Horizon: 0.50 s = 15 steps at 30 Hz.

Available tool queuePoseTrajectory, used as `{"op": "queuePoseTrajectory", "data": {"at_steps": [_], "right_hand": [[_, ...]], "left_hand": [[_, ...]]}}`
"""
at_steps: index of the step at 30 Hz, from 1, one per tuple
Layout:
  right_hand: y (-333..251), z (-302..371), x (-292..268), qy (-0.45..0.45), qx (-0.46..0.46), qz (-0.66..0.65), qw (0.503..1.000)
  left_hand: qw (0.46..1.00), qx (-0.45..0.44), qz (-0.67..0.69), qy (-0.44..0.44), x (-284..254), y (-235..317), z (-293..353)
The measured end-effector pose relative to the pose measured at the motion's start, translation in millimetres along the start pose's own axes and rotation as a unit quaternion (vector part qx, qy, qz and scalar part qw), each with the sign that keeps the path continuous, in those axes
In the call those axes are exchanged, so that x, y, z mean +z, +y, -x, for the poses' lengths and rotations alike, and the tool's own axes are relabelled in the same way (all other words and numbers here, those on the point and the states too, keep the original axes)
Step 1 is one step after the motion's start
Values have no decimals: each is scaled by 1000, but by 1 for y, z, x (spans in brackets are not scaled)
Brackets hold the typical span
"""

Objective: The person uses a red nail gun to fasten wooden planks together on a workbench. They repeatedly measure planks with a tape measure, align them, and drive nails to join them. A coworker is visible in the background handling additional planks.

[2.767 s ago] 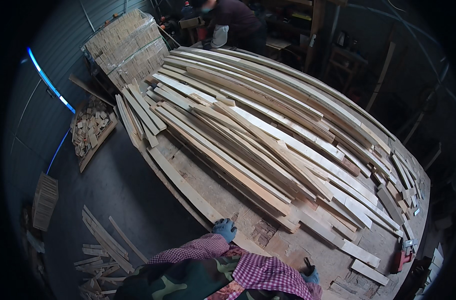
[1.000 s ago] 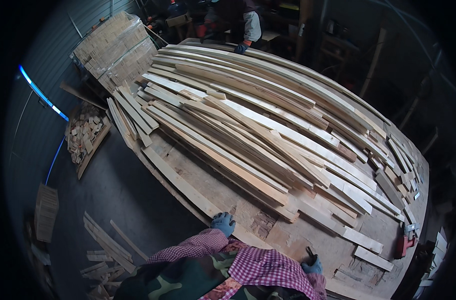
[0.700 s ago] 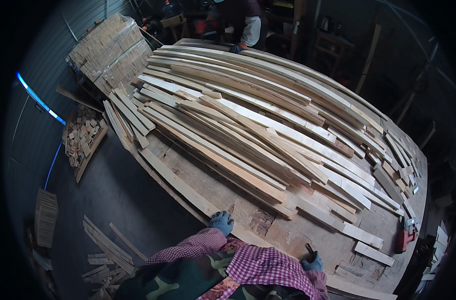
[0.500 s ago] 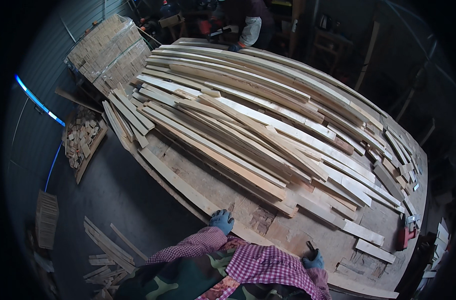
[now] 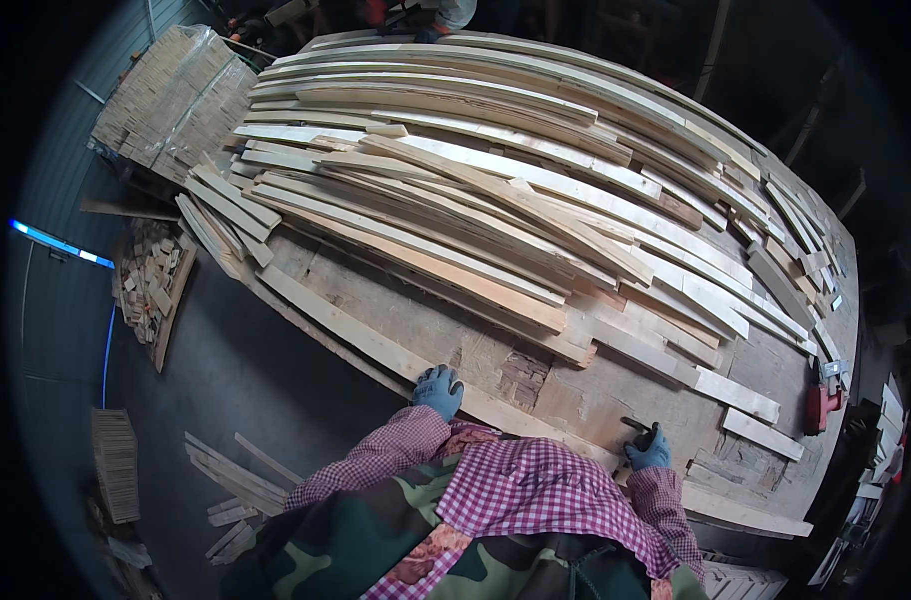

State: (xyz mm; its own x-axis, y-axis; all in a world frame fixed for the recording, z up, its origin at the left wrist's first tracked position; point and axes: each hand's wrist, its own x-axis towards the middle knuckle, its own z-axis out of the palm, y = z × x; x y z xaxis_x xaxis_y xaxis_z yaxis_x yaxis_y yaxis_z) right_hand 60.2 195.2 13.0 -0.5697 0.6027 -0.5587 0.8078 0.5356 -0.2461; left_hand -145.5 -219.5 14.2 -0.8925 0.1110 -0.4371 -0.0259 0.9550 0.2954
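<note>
Conceivably, the near board [image 5: 346, 328] at six o'clock could be tipped off the table [image 5: 586, 395] if pressed outward by the left hand [image 5: 438, 391], whose grip cannot be told, with a dark tool [image 5: 635, 424] clasped in the right hand [image 5: 650, 449] at four o'clock.

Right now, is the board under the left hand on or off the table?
On: the board lies along the near side of the table, left hand atop.
</note>
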Motion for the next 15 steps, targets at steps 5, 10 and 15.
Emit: {"op": "queuePoseTrajectory", "data": {"at_steps": [5, 10, 15], "right_hand": [[-41, -5, -25, 74, -72, 27, 994], [-31, -36, 5, 75, -144, 60, 985], [-43, -29, 9, 29, -80, 127, 988]], "left_hand": [[1000, -14, -3, -22, -4, -2, 1], [999, -7, 1, -34, -11, 3, -1], [1000, 11, 2, 9, 1, -4, -4]]}}
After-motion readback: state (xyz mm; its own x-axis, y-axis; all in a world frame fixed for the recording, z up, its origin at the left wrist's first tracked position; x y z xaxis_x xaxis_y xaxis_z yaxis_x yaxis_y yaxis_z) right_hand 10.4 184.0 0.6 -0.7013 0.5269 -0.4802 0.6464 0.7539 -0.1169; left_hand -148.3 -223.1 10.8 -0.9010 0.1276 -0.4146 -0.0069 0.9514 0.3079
